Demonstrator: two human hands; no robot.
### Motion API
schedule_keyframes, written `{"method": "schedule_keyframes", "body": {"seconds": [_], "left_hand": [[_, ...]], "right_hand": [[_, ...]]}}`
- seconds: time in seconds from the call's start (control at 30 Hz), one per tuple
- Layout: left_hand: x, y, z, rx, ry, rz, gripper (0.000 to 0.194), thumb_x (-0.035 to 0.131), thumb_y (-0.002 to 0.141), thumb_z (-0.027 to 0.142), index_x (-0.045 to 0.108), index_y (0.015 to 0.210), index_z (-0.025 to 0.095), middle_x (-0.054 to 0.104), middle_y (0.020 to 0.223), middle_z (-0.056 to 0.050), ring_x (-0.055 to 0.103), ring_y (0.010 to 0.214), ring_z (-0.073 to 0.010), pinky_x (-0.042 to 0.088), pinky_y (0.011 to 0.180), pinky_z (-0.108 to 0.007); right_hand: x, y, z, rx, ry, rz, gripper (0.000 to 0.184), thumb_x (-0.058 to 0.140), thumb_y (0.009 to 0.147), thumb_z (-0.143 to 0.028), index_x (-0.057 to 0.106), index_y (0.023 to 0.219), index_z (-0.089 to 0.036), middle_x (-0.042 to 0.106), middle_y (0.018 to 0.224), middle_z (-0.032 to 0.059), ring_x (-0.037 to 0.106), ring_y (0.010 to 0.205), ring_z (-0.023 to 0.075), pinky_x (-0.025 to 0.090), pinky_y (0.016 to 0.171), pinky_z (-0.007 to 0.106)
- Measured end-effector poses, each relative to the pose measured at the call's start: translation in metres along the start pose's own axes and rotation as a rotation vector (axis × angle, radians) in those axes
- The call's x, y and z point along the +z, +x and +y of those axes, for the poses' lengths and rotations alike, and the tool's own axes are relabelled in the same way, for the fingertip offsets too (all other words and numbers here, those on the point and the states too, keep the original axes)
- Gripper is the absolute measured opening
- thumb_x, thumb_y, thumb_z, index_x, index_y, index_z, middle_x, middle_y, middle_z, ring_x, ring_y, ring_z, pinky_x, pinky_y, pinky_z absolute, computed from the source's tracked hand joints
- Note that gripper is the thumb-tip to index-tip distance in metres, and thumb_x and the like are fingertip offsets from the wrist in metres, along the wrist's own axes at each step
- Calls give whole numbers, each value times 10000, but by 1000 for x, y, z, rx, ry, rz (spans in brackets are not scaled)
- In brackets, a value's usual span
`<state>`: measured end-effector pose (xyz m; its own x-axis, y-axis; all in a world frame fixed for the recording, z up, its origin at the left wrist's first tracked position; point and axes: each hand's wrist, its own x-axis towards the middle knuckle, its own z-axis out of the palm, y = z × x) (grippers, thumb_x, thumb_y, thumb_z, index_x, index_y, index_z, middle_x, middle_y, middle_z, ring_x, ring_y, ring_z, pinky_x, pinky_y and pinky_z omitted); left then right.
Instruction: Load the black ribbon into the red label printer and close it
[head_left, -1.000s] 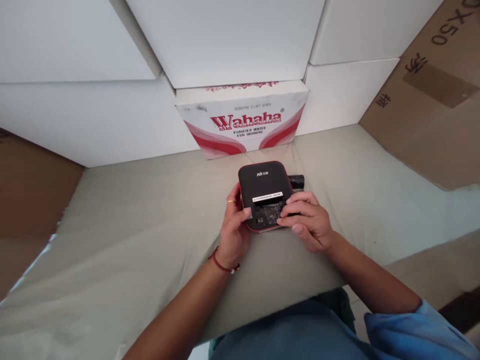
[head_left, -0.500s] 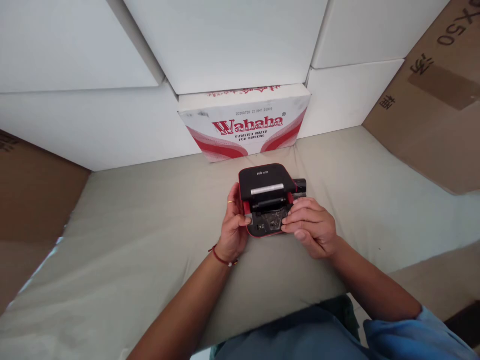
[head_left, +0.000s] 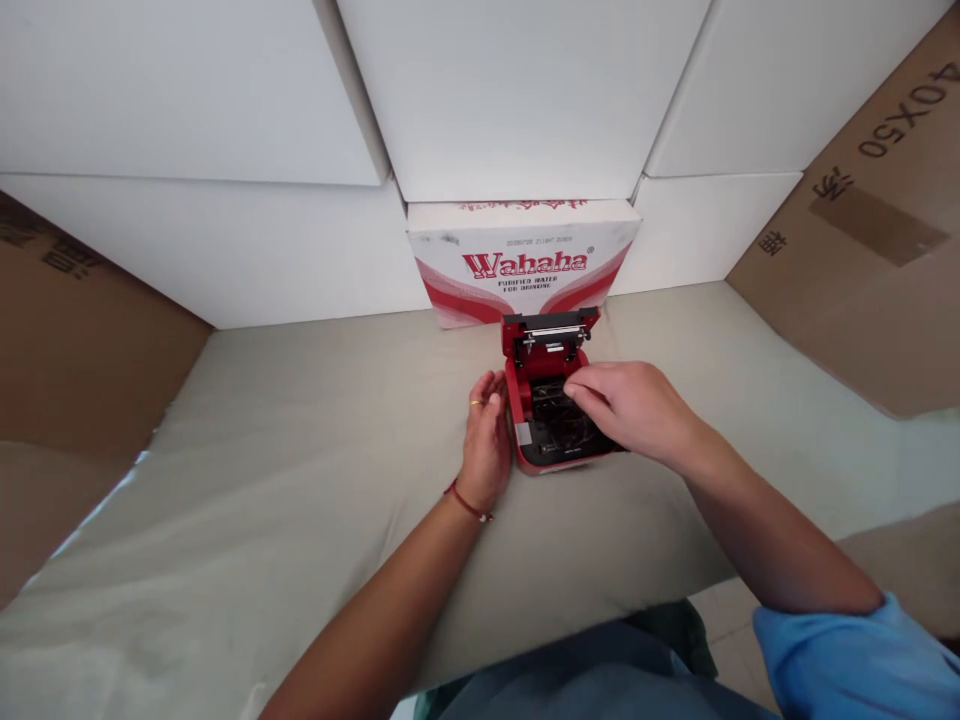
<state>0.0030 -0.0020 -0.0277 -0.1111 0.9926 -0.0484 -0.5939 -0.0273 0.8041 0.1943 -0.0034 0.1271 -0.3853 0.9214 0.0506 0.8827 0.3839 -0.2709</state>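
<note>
A small red and black printer-like device sits on the cloth-covered surface with its lid raised, showing a roller and metal parts underneath. Glossy, crinkled clear film shows in its dark inside. My left hand lies along the device's left side, fingers loosely extended and thumb beside them. Over the right part of the opening, my right hand has thumb and forefinger pinched together. What sits between those fingertips is too small to make out. The right hand hides the device's right side.
Behind the device stands a white and red Wahaha water carton. White boxes are stacked behind it. Brown cardboard stands on the right, and another brown cardboard piece on the left. Pale cloth covers the surface.
The device's lid has gone from lowered to raised. My right hand has moved from the front right edge to above the inside; my left thumb has come off the device's top.
</note>
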Motion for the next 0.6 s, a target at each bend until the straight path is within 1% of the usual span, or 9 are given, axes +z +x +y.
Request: {"method": "schedule_keyframes", "body": {"seconds": [0.07,0.13,0.2,0.27,0.33,0.4,0.47,0.53,0.6], "left_hand": [[-2,3,-5,70,-1,95,447,784,960,649,630,1144,271,719,1327,-63,685,1316,-225,497,1225,-460],[-4,4,-8,136,53,155,451,764,975,666,591,1008,251,721,1121,-32,716,1112,-195,556,1098,-410],[-5,3,-9,162,176,176,463,730,997,685,587,964,247,698,966,-7,683,938,-178,565,960,-357],[-5,1,-9,157,277,173,492,711,995,719,600,925,245,670,852,10,624,810,-169,537,842,-328],[-4,2,-7,132,247,179,551,712,968,763,601,835,240,642,770,20,586,735,-161,518,785,-323],[-3,6,-5,106,92,183,606,709,951,790,594,738,234,643,745,9,627,758,-167,548,836,-338],[-4,11,-1,68,-84,170,594,702,951,781,655,734,229,712,813,-23,719,892,-196,578,980,-380],[-7,16,3,0,-198,138,549,683,958,758,764,858,224,797,966,-69,769,1083,-232,556,1121,-424],[-11,20,6,-72,-243,114,550,669,965,735,820,1012,208,831,1117,-113,765,1215,-254,526,1192,-441]], "right_hand": [[-1,21,-10,61,-208,-141,288,551,1073,-245,838,1056,-232,876,1074,111,817,903,272,561,711,346],[5,39,-19,68,-317,-231,284,564,1030,-162,843,1062,-207,875,1092,160,829,942,304,582,720,358],[12,51,-26,51,-338,-271,285,568,1015,-128,846,1050,-181,872,1076,195,834,974,325,612,763,380],[17,60,-29,44,-334,-278,267,585,1019,-143,849,1053,-161,870,1067,217,835,996,338,629,813,401],[19,65,-31,39,-333,-293,240,621,1012,-171,853,1071,-153,869,1053,224,835,1006,346,632,854,415],[17,66,-32,32,-334,-317,211,665,979,-173,856,1065,-155,870,1035,218,835,998,353,628,863,420],[10,62,-32,29,-343,-338,198,703,934,-167,853,1064,-155,867,1047,219,832,986,365,620,824,421],[-3,50,-30,23,-323,-319,199,726,907,-189,837,1069,-156,859,1099,215,821,970,366,599,761,410],[-21,30,-20,-9,-201,-266,176,725,906,-244,812,1048,-185,855,1078,160,801,911,321,568,718,382]]}}
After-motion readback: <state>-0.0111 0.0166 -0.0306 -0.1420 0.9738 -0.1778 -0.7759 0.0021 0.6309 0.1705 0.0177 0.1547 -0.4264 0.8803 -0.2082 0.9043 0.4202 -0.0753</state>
